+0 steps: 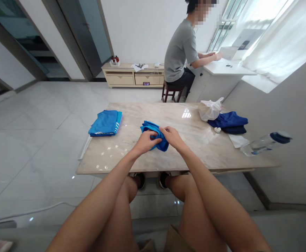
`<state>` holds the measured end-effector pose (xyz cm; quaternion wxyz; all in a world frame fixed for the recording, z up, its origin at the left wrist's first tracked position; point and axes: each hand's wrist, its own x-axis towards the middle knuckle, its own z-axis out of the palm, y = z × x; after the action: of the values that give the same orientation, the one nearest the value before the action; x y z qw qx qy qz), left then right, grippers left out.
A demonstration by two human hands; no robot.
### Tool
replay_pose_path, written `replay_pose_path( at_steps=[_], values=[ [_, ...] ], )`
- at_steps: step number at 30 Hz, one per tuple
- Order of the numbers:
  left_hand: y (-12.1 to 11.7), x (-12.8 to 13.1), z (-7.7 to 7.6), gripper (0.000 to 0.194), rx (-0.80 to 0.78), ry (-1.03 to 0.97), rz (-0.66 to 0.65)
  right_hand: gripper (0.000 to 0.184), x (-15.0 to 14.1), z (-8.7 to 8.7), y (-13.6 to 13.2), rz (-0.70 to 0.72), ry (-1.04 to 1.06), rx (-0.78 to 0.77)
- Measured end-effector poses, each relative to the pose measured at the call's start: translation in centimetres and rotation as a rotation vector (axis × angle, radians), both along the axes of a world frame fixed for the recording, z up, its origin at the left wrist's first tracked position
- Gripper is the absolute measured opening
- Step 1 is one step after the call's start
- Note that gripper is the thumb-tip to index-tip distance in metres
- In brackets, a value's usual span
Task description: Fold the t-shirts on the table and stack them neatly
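Observation:
A bunched bright blue cloth (pixel 153 130) lies in the middle of a marble table (pixel 132 154). My left hand (pixel 145 140) grips its left side with curled fingers. My right hand (pixel 172 135) pinches its top right edge. Both hands meet over the cloth, and part of it is hidden under my fingers.
A folded pile of light blue cloth (pixel 105 123) lies at the table's left. Dark blue folded cloth (pixel 230 122), a white plastic bag (pixel 210 109) and a lying water bottle (pixel 265 142) sit at the right. Another person (pixel 181 56) sits at a white desk behind.

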<state>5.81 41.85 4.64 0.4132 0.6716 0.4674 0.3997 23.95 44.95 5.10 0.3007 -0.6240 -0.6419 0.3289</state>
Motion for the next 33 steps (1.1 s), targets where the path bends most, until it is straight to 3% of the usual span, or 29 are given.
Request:
replay_pose_path(
  at_steps=[3,9,11,15,18,21,23,29,33],
  values=[
    [-0.8,-0.2,-0.7,0.035,-0.118,-0.002,-0.042,0.027,0.6,-1.1,-0.3,0.108,0.015,0.012],
    [-1.3,-0.5,-1.5,0.052,-0.589,-0.224,0.263,0.024,-0.4,-0.8,-1.0,0.198,-0.045,0.024],
    [-1.2,-0.6,-1.6,0.049,-0.647,-0.297,0.309,0.026,-0.9,-0.5,-1.3,0.211,-0.026,0.007],
    [-0.6,-1.0,-1.9,0.039,-0.518,-0.349,0.366,0.041,-1.2,-0.2,-1.5,0.171,0.023,-0.130],
    [-0.4,-1.2,-2.2,0.034,-0.452,-0.358,0.250,0.047,-0.9,-0.3,-1.3,0.097,0.057,-0.196],
    [-0.4,-1.3,-2.4,0.032,-0.435,-0.350,0.119,0.039,-0.5,-0.6,-1.1,0.208,0.091,-0.221],
    [-0.5,-1.3,-2.4,0.031,-0.464,-0.336,0.111,0.031,0.0,-1.0,-0.7,0.270,0.111,-0.263],
    [-0.1,-2.3,-2.5,0.028,-0.585,-0.366,0.310,0.016,2.5,-2.7,0.8,-0.030,-0.068,-0.221],
    [0.3,-2.9,-1.7,0.027,-0.497,-0.407,0.477,0.033,4.3,-3.4,1.7,-0.189,-0.076,-0.190]
  ],
)
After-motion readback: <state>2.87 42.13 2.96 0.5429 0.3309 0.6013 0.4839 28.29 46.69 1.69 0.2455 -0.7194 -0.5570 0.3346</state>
